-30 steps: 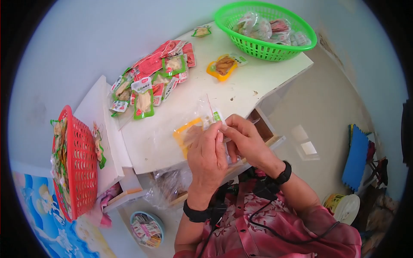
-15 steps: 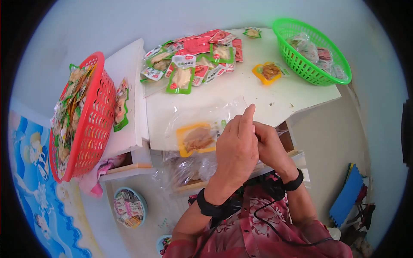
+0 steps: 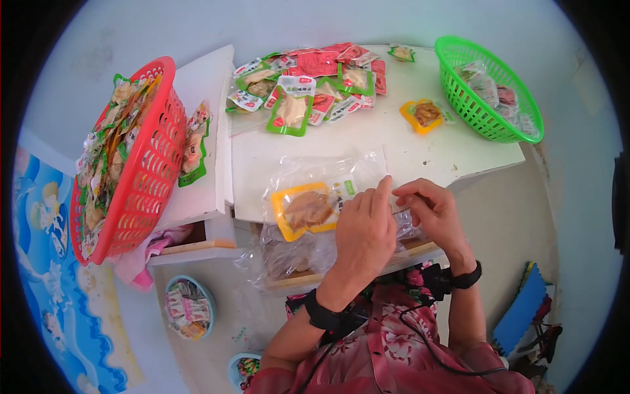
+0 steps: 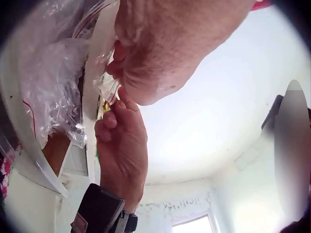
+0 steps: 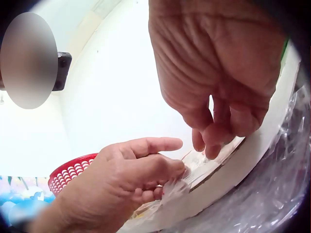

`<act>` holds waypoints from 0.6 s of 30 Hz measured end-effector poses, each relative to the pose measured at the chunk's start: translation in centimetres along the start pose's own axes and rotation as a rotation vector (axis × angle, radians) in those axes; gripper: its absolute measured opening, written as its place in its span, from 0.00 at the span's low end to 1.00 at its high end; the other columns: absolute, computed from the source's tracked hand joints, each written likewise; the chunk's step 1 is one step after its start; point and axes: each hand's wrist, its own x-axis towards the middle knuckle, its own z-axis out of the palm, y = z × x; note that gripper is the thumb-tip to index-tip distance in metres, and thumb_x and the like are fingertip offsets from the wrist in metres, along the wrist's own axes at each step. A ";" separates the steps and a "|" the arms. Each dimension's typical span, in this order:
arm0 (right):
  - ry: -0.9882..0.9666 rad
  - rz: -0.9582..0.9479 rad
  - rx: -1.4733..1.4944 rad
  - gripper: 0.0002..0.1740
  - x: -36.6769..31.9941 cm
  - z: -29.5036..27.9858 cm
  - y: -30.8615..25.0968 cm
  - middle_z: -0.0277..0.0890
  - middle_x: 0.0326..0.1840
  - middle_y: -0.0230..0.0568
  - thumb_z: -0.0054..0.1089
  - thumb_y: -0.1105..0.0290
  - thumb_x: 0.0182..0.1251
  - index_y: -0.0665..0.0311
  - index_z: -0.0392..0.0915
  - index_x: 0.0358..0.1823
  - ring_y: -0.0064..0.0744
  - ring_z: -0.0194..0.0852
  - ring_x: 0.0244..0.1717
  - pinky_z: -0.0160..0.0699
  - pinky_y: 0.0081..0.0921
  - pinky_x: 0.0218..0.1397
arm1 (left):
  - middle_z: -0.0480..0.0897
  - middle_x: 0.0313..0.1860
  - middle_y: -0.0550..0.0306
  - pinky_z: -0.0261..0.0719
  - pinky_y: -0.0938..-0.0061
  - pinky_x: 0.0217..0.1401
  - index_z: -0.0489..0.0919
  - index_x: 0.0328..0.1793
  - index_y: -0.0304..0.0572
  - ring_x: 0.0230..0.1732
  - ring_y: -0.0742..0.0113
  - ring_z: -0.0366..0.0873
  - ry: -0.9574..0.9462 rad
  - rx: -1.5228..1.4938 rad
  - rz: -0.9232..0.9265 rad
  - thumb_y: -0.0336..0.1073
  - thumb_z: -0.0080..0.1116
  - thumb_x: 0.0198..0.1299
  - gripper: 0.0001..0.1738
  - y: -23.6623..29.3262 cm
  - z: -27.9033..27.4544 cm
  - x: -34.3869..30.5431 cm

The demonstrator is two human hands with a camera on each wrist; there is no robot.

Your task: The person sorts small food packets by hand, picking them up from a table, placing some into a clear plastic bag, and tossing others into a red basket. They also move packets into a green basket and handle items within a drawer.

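Observation:
A clear zip bag (image 3: 289,172) with a red line at its mouth lies at the table's front edge. Inside it shows a yellow-edged packet of brown food (image 3: 308,209). My left hand (image 3: 366,230) pinches the bag's mouth end between thumb and fingers, its index finger stretched out along the edge. Just to its right, my right hand (image 3: 433,207) has thumb and fingertips together at the same edge, bent fingers above. In the right wrist view, the left hand (image 5: 131,174) grips crumpled film, and the right hand's fingertips (image 5: 212,149) meet at the bag's edge.
Red and green food packets (image 3: 315,92) are heaped at the back. A yellow packet (image 3: 423,115) lies near a green basket (image 3: 489,108) of wrapped items. At left leans a full red basket (image 3: 147,177). An open drawer (image 3: 295,279) below holds clear bags.
The view has swung, so the table sits further right. My right hand has moved out from behind the left hand, rightward along the bag's edge. More of the bag and its packet shows.

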 end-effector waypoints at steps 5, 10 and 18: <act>0.100 -0.021 -0.035 0.10 1.0 -2.5 -0.2 0.82 0.38 0.33 0.55 0.78 0.76 0.68 0.85 0.50 0.14 0.71 0.28 0.74 0.17 0.32 | 0.82 0.38 0.48 0.79 0.58 0.42 0.77 0.67 0.37 0.38 0.50 0.81 0.003 -0.013 0.031 0.23 0.60 0.61 0.25 -0.8 0.6 0.5; 0.238 -0.183 -0.273 0.08 4.9 -7.6 0.7 0.82 0.37 0.38 0.57 0.77 0.74 0.69 0.84 0.49 0.21 0.75 0.26 0.76 0.22 0.32 | 0.83 0.36 0.50 0.82 0.64 0.41 0.78 0.66 0.36 0.35 0.56 0.83 -0.086 -0.121 -0.081 0.24 0.60 0.63 0.23 -1.4 -0.3 0.5; 0.346 -0.381 -0.901 0.22 9.6 -11.0 1.8 0.83 0.57 0.46 0.55 0.84 0.62 0.63 0.81 0.58 0.50 0.80 0.59 0.80 0.39 0.61 | 0.83 0.37 0.51 0.84 0.70 0.42 0.78 0.65 0.35 0.35 0.62 0.84 -0.118 -0.205 -0.116 0.24 0.60 0.65 0.21 -2.0 -0.5 0.4</act>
